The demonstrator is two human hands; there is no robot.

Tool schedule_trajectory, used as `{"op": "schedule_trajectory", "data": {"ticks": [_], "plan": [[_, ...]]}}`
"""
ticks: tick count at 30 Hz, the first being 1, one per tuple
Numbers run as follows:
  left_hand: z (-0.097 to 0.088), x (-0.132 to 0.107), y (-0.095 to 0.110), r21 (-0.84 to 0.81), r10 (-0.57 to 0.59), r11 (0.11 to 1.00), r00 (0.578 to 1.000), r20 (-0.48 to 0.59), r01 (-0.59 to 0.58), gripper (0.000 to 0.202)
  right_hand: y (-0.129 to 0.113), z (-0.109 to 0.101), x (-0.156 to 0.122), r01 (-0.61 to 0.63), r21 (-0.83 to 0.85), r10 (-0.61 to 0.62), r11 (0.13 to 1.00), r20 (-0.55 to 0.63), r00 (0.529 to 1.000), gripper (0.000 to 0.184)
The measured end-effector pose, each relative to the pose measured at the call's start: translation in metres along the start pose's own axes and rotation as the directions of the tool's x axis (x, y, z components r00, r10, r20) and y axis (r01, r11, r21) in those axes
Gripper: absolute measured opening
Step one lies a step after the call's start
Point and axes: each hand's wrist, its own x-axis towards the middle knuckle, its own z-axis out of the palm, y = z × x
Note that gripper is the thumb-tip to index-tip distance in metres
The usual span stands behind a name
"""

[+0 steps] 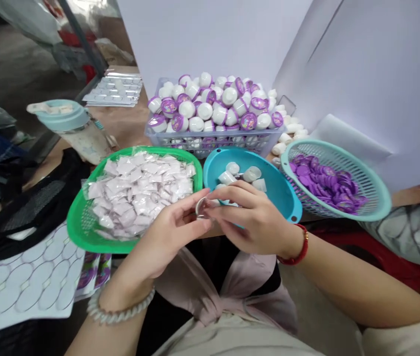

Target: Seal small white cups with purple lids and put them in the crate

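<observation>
A green plastic basket (78, 232) of white sachets (139, 193) sits beside a teal bowl (272, 185). Above their touching rims, the left hand (168, 232) and right hand (250, 217) close on a small cup (202, 207) (probably white, partly hidden), pinched between their fingertips (217, 206).

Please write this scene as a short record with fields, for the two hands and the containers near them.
Left hand: pinches a small white cup
Right hand: fingers also at the cup, red bracelet on wrist
Near left hand: green basket of white sachets
Near right hand: blue bowl holding white cups
Farther ahead: plastic crate of purple-lidded white cups
Far right: teal colander of purple lids
</observation>
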Motion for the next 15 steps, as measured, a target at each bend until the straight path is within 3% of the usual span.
{"op": "schedule_trajectory", "data": {"ticks": [5, 7, 8, 9, 10, 11, 12, 14, 15], "plan": [[0.001, 0.002, -0.004, 0.116, 0.002, 0.993, 0.999, -0.039, 0.003, 0.050, 0.004, -0.038, -0.019, -0.062, 0.233, 0.034, 0.970, 0.122, 0.992, 0.030], [0.000, 0.002, -0.005, 0.187, 0.028, 0.982, 0.998, -0.051, -0.018, 0.045, 0.029, -0.065, -0.039, -0.238, 0.300, 0.193, 0.924, 0.171, 0.966, 0.034], [-0.001, 0.001, -0.005, 0.212, 0.039, 0.977, 0.998, -0.057, -0.026, 0.043, 0.048, -0.079, -0.051, -0.381, 0.255, 0.343, 0.889, 0.180, 0.922, 0.032], [-0.002, 0.001, -0.005, 0.228, 0.051, 0.973, 0.997, -0.062, -0.035, 0.042, 0.070, -0.093, -0.064, -0.535, 0.148, 0.509, 0.832, 0.182, 0.841, 0.027], [-0.002, 0.000, -0.006, 0.232, 0.065, 0.972, 0.996, -0.067, -0.047, 0.040, 0.093, -0.105, -0.077, -0.671, -0.024, 0.661, 0.741, 0.195, 0.724, 0.025], [-0.002, 0.000, -0.006, 0.218, 0.081, 0.974, 0.994, -0.079, -0.062, 0.038, 0.117, -0.114, -0.089, -0.750, -0.236, 0.786, 0.618, 0.197, 0.585, 0.026], [-0.001, 0.000, -0.007, 0.187, 0.099, 0.979, 0.991, -0.094, -0.080, 0.036, 0.138, -0.121, -0.101, -0.749, -0.433, 0.864, 0.502, 0.231, 0.446, 0.030], [0.002, -0.001, -0.008, 0.104, 0.104, 0.990, 0.987, -0.124, -0.091, 0.033, 0.173, -0.127, -0.120, -0.721, -0.540, 0.901, 0.435, 0.259, 0.349, 0.031], [0.003, -0.001, -0.008, 0.059, 0.088, 0.995, 0.987, -0.133, -0.081, 0.032, 0.184, -0.128, -0.127, -0.708, -0.559, 0.901, 0.433, 0.280, 0.330, 0.029]]}}
